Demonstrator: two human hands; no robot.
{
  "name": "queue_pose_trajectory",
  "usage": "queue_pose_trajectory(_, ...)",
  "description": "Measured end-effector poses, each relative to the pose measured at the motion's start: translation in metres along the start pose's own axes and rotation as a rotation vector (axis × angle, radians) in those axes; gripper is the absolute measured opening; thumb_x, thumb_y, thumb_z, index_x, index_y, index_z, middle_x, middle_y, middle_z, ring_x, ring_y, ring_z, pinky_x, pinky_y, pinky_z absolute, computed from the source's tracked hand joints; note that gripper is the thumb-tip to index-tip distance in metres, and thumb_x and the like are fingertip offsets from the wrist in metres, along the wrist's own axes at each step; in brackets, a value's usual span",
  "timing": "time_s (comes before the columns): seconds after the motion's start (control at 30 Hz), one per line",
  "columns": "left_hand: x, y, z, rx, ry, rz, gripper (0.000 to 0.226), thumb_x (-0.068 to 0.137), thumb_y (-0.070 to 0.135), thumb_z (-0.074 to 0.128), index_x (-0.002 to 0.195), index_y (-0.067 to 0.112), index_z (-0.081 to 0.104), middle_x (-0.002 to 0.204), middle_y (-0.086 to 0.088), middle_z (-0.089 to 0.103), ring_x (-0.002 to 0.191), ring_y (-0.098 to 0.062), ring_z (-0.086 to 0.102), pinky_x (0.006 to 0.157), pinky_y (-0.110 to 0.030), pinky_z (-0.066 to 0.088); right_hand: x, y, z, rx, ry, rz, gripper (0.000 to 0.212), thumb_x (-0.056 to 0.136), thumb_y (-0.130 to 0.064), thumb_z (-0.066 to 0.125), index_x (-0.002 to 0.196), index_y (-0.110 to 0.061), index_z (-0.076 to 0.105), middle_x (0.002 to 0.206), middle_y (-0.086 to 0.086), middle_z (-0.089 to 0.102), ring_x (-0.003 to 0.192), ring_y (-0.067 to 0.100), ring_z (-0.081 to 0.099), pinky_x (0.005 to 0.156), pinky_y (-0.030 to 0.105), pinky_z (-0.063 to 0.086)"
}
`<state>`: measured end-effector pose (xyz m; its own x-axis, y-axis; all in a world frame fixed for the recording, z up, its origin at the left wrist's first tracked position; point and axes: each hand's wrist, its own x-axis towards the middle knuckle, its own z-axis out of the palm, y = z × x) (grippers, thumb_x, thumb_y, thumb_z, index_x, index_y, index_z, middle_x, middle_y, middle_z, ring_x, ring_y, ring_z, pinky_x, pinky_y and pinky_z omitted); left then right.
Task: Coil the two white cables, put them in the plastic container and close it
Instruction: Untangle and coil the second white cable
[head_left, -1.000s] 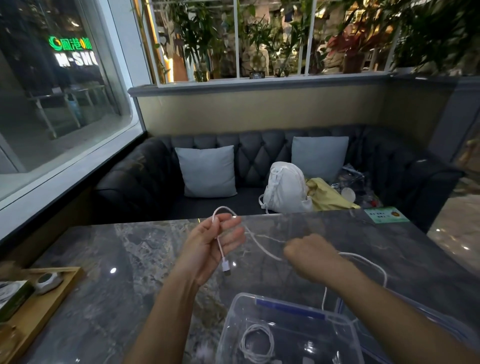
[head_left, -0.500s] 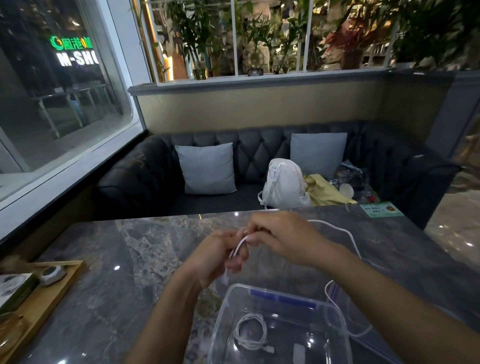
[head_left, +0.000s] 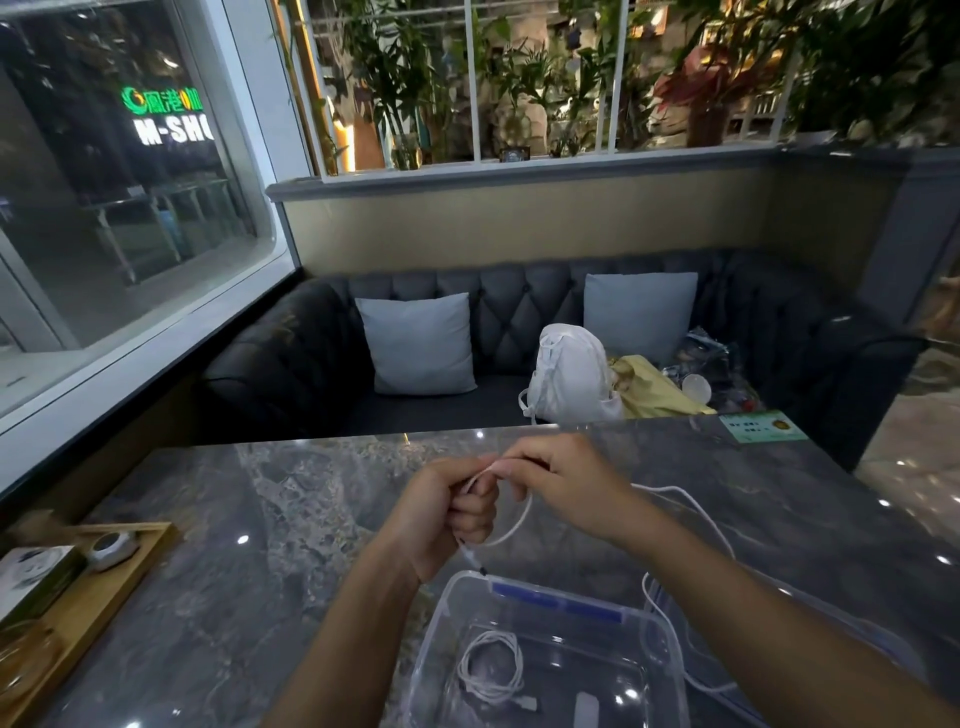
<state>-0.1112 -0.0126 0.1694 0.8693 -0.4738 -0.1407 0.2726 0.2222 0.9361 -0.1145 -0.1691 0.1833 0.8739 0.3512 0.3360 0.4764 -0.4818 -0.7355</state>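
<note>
Head view, nearest edge first: a clear plastic container (head_left: 670, 644) with a blue strip along its far rim is seen open on a dark grey marbled table (head_left: 291, 519). One coiled white cable (head_left: 491, 670) lies flat on the container's floor, its plug end turned toward the right. A clear lid (head_left: 883, 644) is partly seen on the table to the right of the container, mostly hidden by the right forearm.

Just beyond the container, both hands are held together above the table. The left hand (head_left: 441, 512) is clenched around the second white cable (head_left: 696, 512), with a plug end hanging down out of the fist toward the container's far rim. The right hand (head_left: 561, 480) is pinched on the same cable right beside the left fingers. From the hands a loop curves down and left; the rest of the cable runs rightward, arcs down behind the right forearm, and trails over the container's right side.

At the table's left edge a wooden tray (head_left: 88, 587) is seen carrying small items. Across the table a dark tufted sofa (head_left: 311, 358) is set against a beige wall, with two pale grey cushions (head_left: 418, 343), a white bag (head_left: 569, 374) and a yellow cloth (head_left: 654, 389) on it. Windows with plants lie behind, and a lit sign is seen through glass at the left.
</note>
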Motion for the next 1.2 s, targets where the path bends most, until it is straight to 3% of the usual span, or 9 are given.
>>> queue_pose_trajectory(0.23, -0.003, -0.012, -0.001, -0.32, -0.02, 0.093, 0.035, 0.077, 0.021, 0.038, 0.043, 0.018, 0.041, 0.039, 0.008, 0.012, 0.036, -0.009, 0.005, 0.039, -0.022, 0.008, -0.003, 0.015, -0.013, 0.092, -0.095, 0.025, 0.017, 0.088, -0.013, 0.058, 0.078, -0.004, 0.067, 0.06, -0.014, 0.056, 0.057, -0.005, 0.049, 0.058, 0.011, 0.037)
queue_pose_trajectory(0.43, -0.001, -0.003, -0.008, 0.074, -0.04, -0.199, 0.036, 0.083, 0.021, 0.036, 0.06, 0.006, 0.059, 0.041, 0.001, 0.039, 0.034, -0.009, 0.032, 0.038, -0.019, 0.033, -0.003, 0.022, -0.016, -0.182, -0.255, 0.043, 0.018, 0.088, -0.019, 0.056, 0.083, -0.012, 0.071, 0.068, -0.007, 0.062, 0.064, 0.006, 0.053, 0.066, 0.029, 0.042)
queue_pose_trajectory(0.53, 0.002, -0.007, -0.002, 0.169, -0.074, -0.268, 0.043, 0.093, 0.035, 0.034, 0.062, 0.013, 0.053, 0.04, 0.009, 0.03, 0.034, -0.004, 0.023, 0.035, -0.015, 0.022, -0.003, 0.02, -0.014, -0.257, -0.316, -0.009, 0.018, 0.089, -0.021, 0.055, 0.084, -0.012, 0.07, 0.063, -0.007, 0.06, 0.06, 0.006, 0.05, 0.064, 0.028, 0.039)
queue_pose_trajectory(0.63, 0.002, -0.013, 0.002, 0.026, -0.101, -0.197, 0.033, 0.085, 0.032, 0.041, 0.055, 0.021, 0.047, 0.039, 0.013, 0.026, 0.036, -0.004, 0.011, 0.037, -0.018, 0.01, -0.005, 0.023, -0.016, -0.141, -0.214, -0.011, 0.016, 0.087, -0.021, 0.059, 0.088, -0.01, 0.07, 0.075, 0.003, 0.068, 0.067, 0.008, 0.056, 0.068, 0.026, 0.042)
queue_pose_trajectory(0.77, 0.001, -0.019, 0.0, -0.257, -0.123, -0.075, 0.03, 0.087, 0.025, 0.04, 0.061, 0.017, 0.054, 0.047, 0.009, 0.017, 0.039, -0.006, 0.009, 0.038, -0.019, 0.009, -0.006, 0.039, -0.025, 0.025, -0.014, -0.023, 0.017, 0.082, -0.007, 0.064, 0.098, -0.005, 0.071, 0.072, -0.007, 0.065, 0.058, -0.007, 0.054, 0.059, 0.005, 0.04)
queue_pose_trajectory(0.87, -0.002, -0.02, 0.001, -0.345, -0.198, -0.01, 0.019, 0.084, 0.023, 0.056, 0.068, 0.015, 0.056, 0.049, 0.009, 0.019, 0.038, -0.006, 0.013, 0.037, -0.018, 0.014, -0.009, 0.052, -0.026, -0.059, 0.05, -0.045, 0.018, 0.084, -0.012, 0.062, 0.099, -0.009, 0.071, 0.071, -0.003, 0.065, 0.057, 0.0, 0.054, 0.059, 0.011, 0.042)
queue_pose_trajectory(1.0, -0.001, -0.023, 0.004, -0.473, -0.217, 0.08, 0.025, 0.066, 0.02, 0.08, 0.062, 0.015, 0.056, 0.048, 0.009, 0.018, 0.037, -0.006, 0.012, 0.036, -0.018, 0.012, -0.009, 0.062, -0.021, -0.129, 0.067, -0.023, 0.016, 0.086, -0.022, 0.059, 0.095, -0.015, 0.071, 0.074, 0.002, 0.068, 0.068, 0.016, 0.059, 0.067, 0.034, 0.047)
queue_pose_trajectory(1.1, -0.004, -0.017, -0.005, -0.601, -0.115, 0.211, 0.029, 0.058, 0.013, 0.083, 0.06, 0.016, 0.055, 0.048, 0.007, 0.017, 0.038, -0.006, 0.011, 0.037, -0.017, 0.011, -0.008, 0.069, -0.021, -0.131, 0.121, 0.025, 0.016, 0.086, -0.02, 0.061, 0.1, -0.016, 0.068, 0.086, 0.002, 0.069, 0.077, 0.015, 0.06, 0.072, 0.029, 0.047)
queue_pose_trajectory(1.2, -0.009, -0.008, -0.018, -0.664, -0.064, 0.296, 0.028, 0.058, 0.01, 0.082, 0.062, 0.016, 0.055, 0.049, 0.009, 0.017, 0.039, -0.007, 0.011, 0.037, -0.02, 0.008, -0.009, 0.075, -0.03, 0.139, 0.254, 0.146, 0.013, 0.079, -0.013, 0.068, 0.087, -0.02, 0.062, 0.077, 0.001, 0.063, 0.072, 0.013, 0.055, 0.062, 0.015, 0.043)
